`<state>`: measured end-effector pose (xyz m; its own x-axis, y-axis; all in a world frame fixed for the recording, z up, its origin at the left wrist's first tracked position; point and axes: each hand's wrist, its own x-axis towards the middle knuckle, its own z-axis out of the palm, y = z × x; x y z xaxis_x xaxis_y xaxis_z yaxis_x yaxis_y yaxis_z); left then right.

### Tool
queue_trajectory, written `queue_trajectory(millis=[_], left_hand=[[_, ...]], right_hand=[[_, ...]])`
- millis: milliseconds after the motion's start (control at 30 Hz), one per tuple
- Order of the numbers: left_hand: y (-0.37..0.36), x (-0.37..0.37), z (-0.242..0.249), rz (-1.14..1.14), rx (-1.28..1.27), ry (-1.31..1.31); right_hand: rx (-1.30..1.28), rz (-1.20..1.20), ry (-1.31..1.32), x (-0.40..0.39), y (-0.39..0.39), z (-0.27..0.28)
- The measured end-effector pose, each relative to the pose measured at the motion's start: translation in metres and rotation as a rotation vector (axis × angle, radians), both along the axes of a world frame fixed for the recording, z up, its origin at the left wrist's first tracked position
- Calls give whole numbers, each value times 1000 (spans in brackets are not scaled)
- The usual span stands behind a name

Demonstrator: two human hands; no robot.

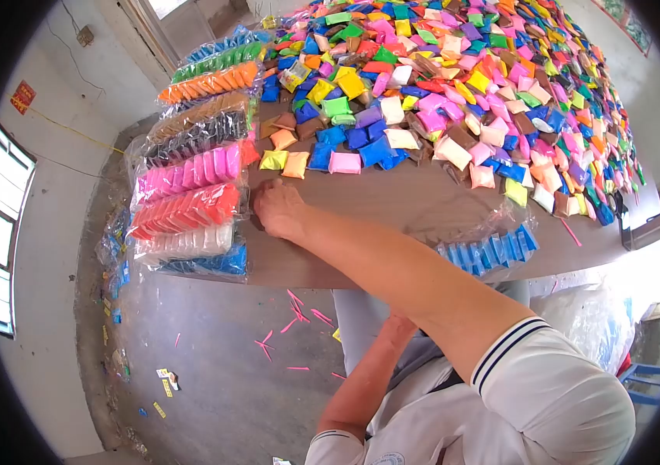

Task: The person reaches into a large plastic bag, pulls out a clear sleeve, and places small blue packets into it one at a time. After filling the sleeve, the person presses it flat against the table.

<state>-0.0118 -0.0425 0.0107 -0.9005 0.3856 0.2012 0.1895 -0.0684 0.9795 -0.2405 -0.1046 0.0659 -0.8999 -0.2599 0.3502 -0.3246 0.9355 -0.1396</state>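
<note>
My right hand [277,209] reaches across my body to the left side of the brown table, its fingers curled beside the stacked packs. Whatever it may hold is too small or hidden to tell. Closest to it are a pink pack [190,172] and a red pack [187,213] in clear plastic. My left hand [400,328] is low near my lap, partly behind my right forearm, with its fingers hidden. A clear bag of light blue packets [489,252] lies at the table's near edge, beyond my right forearm.
A large heap of small coloured packets [454,93] covers the table's far side. Orange packs [210,83] and black packs [198,138] continue the left row. Pink strips [297,306] lie on the floor. A blue stool [646,380] stands at right.
</note>
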Motion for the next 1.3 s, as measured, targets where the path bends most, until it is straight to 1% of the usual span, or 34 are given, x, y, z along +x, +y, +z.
queue_trajectory(millis=[33, 100, 133, 200, 233, 267, 300, 333, 367, 400, 467, 500, 567, 633, 700, 733, 767, 800, 833, 900, 1000, 1100, 1200, 1300], left_hand=[[-3, 1, 8, 6, -94, 82], [-8, -1, 13, -23, -456, 344], [-14, -5, 15, -66, -720, 529], [-16, -5, 12, 3, -701, 699], [-13, -5, 18, 45, -659, 728], [-10, -4, 24, 86, -617, 757], [-10, -5, 41, 70, -807, 871], [-8, -8, 30, 124, -743, 869], [-5, -11, 20, 195, -688, 866], [-3, -11, 18, 204, -625, 779], [1, -8, 16, 232, -516, 600], [2, -7, 13, 255, -480, 585], [4, -7, 2, 301, -412, 556], [-8, -23, -24, 243, -509, 788], [-6, -25, -23, 184, -493, 790], [-5, -21, -9, 145, -439, 672], [-3, -19, 1, 109, -383, 556], [1, -17, 5, 142, -362, 561], [4, -16, 8, 176, -340, 565], [7, -13, 8, 215, -325, 587], [7, -15, 5, 242, -343, 665], [6, -14, 9, 169, -371, 458], [3, -19, 1, 163, -396, 487], [6, -16, 6, 201, -357, 603]], right_hand=[[12, -91, 128, 3, -6, -6], [-102, -49, 157, 4, -7, -9], [-155, -46, 171, 6, -1, -7], [-93, -33, 63, 12, 5, -6], [-64, 14, 131, 6, 4, -24], [-51, -16, 63, 15, 4, -19], [-27, -31, -55, 25, 3, -12], [16, -48, -132, 35, 3, -2], [-97, -50, -117, 36, -1, -13], [-213, -41, -95, 38, -4, -21], [-319, 10, -150, 75, 9, 2], [-374, 40, -176, 101, 17, 24], [-603, 139, -541, 170, 64, 98], [-677, 199, -351, 222, 99, 95], [-942, 184, -56, 268, 153, 84], [-966, 82, -139, 291, 186, 87], [-912, -106, -86, 310, 214, 83], [-1134, -290, -210, 331, 241, 84], [-1350, -470, -239, 347, 264, 77], [-1501, -508, -109, 372, 301, 65], [-1491, -522, -90, 383, 317, 68], [-1421, -463, -205, 365, 310, 75], [-1180, -379, -236, 331, 298, 77], [-895, -363, -120, 296, 288, 69]])
